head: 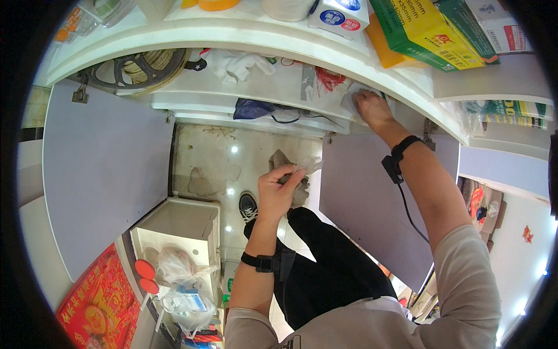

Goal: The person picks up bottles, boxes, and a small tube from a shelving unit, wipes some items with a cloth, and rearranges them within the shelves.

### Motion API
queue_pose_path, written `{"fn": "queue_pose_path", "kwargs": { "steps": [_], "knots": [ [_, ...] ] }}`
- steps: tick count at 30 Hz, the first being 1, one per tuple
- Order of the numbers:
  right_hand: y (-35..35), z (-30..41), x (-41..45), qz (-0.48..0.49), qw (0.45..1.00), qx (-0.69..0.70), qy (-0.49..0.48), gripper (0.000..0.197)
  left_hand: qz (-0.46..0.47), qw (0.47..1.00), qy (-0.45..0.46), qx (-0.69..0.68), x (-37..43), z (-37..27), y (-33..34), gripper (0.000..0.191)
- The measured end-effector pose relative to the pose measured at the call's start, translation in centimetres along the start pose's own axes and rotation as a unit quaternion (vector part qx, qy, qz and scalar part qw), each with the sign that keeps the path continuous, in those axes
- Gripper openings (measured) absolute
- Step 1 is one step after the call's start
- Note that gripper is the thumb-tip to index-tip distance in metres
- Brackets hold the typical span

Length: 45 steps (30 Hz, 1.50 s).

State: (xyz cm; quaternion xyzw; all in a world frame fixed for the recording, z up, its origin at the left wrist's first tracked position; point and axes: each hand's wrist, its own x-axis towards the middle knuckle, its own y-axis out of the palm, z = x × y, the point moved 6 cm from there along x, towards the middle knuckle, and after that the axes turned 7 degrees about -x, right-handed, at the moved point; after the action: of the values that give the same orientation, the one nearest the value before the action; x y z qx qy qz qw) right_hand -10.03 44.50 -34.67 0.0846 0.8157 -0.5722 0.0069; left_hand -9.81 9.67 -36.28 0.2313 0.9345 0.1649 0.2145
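My left hand (279, 189) pinches a crumpled piece of clear plastic (310, 165) between thumb and fingers, above the floor. A grey-brown cloth (301, 196) shows behind and below that hand; whether the hand also holds it I cannot tell. My right hand (372, 107) reaches into the cabinet with curled fingers, at the right end of the shelf (279, 83). Its fingertips touch a pale, partly see-through sheet or bag (351, 98), and their grip is hidden. Left of it on the shelf lie red strings (329, 80), a grey strip (307, 83) and white fabric gloves (237, 65).
Two open cabinet doors, left (107, 152) and right (379, 196), flank me. A cable reel (144, 72) sits at the shelf's left; a dark blue bag (253, 109) hangs lower. Boxes (427, 32) stand on the upper ledge. Plastic bags (189, 305) rest near a white cabinet (178, 218).
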Motion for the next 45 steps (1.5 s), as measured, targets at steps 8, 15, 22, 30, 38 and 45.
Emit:
{"fn": "queue_pose_path", "kwargs": {
  "steps": [8,15,22,30,38,45],
  "knots": [
    [-1.0,-0.7,0.6,-0.027,0.996,0.080,0.021,0.008,0.003,1.000,0.003,0.017,0.2,0.1,0.1,0.016],
    [-0.9,-1.2,1.1,-0.017,0.995,0.088,0.050,0.009,0.005,1.000,0.002,-0.026,-0.1,-0.2,0.5,0.015],
    [-1.8,-1.3,1.4,0.034,0.991,0.107,0.072,0.011,0.004,1.000,0.021,-0.013,-0.4,0.2,-0.2,0.015],
    [-8.4,0.4,0.0,-0.016,0.921,0.343,0.186,0.012,-0.004,1.000,0.021,0.006,-0.3,-1.2,-0.2,0.016],
    [-17.6,12.5,-2.0,0.125,0.751,0.646,-0.049,0.008,-0.006,0.999,0.040,0.003,-0.2,-2.2,-0.2,0.016],
    [-16.4,13.7,-3.0,0.188,0.759,0.624,-0.014,0.009,0.002,0.997,0.072,0.011,-0.4,-2.9,-0.5,0.016]
  ]
}}
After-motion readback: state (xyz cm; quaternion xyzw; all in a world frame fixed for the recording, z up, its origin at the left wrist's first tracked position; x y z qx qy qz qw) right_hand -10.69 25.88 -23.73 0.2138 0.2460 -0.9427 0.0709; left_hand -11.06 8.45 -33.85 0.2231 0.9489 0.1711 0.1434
